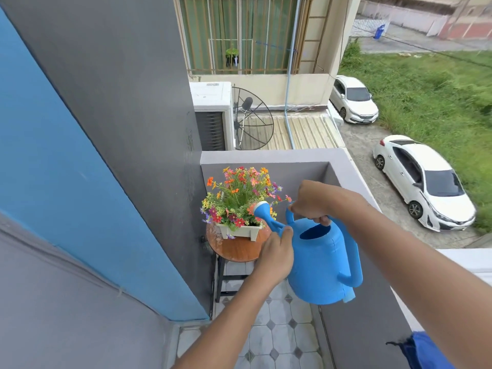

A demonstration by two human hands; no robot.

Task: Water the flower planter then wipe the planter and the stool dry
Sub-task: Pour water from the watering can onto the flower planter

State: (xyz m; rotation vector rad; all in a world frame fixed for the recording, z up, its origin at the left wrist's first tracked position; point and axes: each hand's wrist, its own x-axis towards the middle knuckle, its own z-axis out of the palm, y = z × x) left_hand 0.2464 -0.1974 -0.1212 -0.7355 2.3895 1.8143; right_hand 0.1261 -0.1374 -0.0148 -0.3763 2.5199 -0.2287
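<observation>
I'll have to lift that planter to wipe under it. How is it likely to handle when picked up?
The white planter looks like thin plastic, so probably light and stiff. The flowers stand tall and spread wider than the box, so it may be top-heavy and tip. The stool top glistens at its left edge, so the base may be wet and slippery.

Round wooden stool on tiled floor; planter atop.

Blue-grey wall, tiled floor, daylight
</observation>
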